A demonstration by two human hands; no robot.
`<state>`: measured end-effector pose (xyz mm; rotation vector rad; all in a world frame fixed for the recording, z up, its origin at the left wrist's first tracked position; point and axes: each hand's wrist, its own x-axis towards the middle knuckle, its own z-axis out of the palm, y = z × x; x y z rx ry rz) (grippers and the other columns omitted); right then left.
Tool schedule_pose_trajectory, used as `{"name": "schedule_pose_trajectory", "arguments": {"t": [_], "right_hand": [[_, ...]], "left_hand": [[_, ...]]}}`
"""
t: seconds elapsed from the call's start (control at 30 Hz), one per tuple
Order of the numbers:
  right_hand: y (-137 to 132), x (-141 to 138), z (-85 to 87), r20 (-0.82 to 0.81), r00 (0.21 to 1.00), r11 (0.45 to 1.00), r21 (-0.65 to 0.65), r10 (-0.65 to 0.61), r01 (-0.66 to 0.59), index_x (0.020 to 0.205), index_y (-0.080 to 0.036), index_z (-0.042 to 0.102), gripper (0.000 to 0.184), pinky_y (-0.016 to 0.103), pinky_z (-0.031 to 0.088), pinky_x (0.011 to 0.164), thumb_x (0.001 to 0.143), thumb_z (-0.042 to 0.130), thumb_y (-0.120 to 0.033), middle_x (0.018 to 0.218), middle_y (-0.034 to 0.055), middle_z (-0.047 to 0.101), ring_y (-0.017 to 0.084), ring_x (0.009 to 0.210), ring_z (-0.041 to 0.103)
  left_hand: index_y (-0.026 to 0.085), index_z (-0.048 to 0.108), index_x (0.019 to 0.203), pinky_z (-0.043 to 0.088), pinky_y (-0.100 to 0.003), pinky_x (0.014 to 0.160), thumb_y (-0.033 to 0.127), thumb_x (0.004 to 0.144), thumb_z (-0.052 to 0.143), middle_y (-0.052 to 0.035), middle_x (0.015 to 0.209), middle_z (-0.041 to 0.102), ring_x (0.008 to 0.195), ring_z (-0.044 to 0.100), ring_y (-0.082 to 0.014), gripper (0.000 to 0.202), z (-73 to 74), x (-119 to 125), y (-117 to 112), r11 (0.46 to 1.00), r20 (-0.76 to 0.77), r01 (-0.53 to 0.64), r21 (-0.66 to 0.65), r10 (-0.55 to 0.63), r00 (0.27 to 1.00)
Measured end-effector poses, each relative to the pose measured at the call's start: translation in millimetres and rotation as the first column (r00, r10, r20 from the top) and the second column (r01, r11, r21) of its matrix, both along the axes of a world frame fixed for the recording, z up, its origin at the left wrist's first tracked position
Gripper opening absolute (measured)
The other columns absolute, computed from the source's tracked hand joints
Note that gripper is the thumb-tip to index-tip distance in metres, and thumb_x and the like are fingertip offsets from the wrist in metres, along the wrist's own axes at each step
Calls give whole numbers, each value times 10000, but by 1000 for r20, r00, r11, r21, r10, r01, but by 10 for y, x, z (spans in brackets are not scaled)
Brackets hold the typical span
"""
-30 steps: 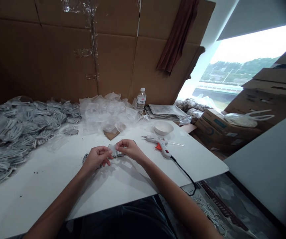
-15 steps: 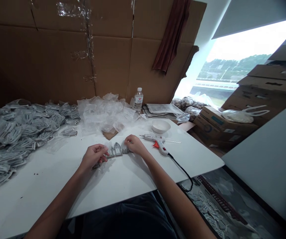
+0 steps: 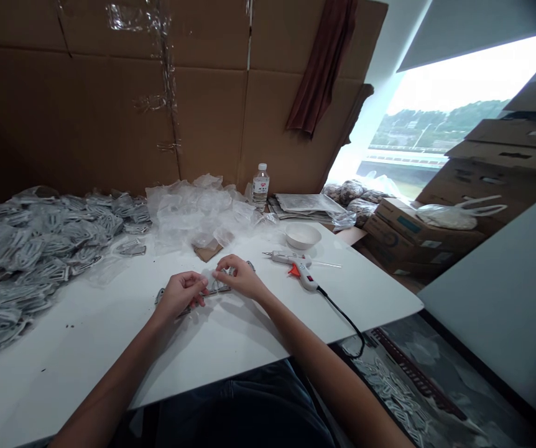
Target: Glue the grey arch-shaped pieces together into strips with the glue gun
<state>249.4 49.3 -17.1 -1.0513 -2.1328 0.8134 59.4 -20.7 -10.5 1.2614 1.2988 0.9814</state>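
Observation:
My left hand (image 3: pixel 183 294) is closed, its thumb and fingers pinched at a small translucent piece (image 3: pixel 209 277). From the other side, my right hand (image 3: pixel 240 277) pinches at the same piece, thumb and forefinger together. Its exact kind is too small to make out. Beneath both hands a grey strip of small arched window shapes (image 3: pixel 217 290) lies on the white table, its middle partly hidden by my fingers. To the right of my right hand rests a white glue gun (image 3: pixel 303 274) with a red trigger and black cord.
A heap of bagged grey arched parts (image 3: pixel 39 242) covers the table's left side. Crumpled clear plastic bags (image 3: pixel 198 208), a water bottle (image 3: pixel 260 186) and a white bowl (image 3: pixel 302 236) stand behind my hands. Cardboard boxes (image 3: pixel 429 233) are stacked at right, beyond the table edge.
My right hand has moved left, closer to my left hand, uncovering the strip's right end. The translucent piece is now between both hands. My left hand has barely shifted.

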Motion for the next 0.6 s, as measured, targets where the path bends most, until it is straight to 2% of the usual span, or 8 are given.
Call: {"name": "schedule_pose_trajectory", "arguments": {"t": [0.1,0.17,0.27,0.43,0.6], "right_hand": [[-39,-65,-6,-33,997,997,-30,71,-72,894,-107,643,248,202,460,773,886,622,-354,1104,65,609,98,971,572],[-32,-65,-13,-40,995,995,-37,91,-92,906,-100,640,251,198,462,756,913,587,-345,1104,71,608,96,964,574],[15,-26,-18,-28,996,996,-22,83,-84,942,-96,638,269,235,485,820,943,551,-352,1102,72,605,100,970,570],[118,20,-86,43,997,996,69,-64,61,944,-100,608,291,359,431,1017,967,515,-375,1084,67,583,138,1078,530],[136,4,-191,150,983,989,118,-103,85,916,-109,606,267,392,388,1059,922,582,-375,1076,66,576,157,1108,502]], "left_hand": [[115,622,904,469,-192,524,428,903,628,8,749,659,557,577,-67,313,5,5,-6,1000,-13,6,-10,-6,1000],[115,623,903,476,-195,531,433,906,624,8,752,659,560,577,-66,318,7,11,-6,1000,-16,1,-13,-1,1000],[111,618,898,467,-184,515,410,914,619,9,749,650,557,568,-61,299,1,11,2,1000,-18,-27,-12,27,999],[110,602,945,432,-164,481,376,927,606,11,758,636,546,549,-51,267,-15,-28,19,986,-7,-162,34,163,987],[111,602,933,419,-157,464,369,926,609,18,742,630,530,539,-47,259,-8,-29,17,982,1,-183,54,183,983]]}}
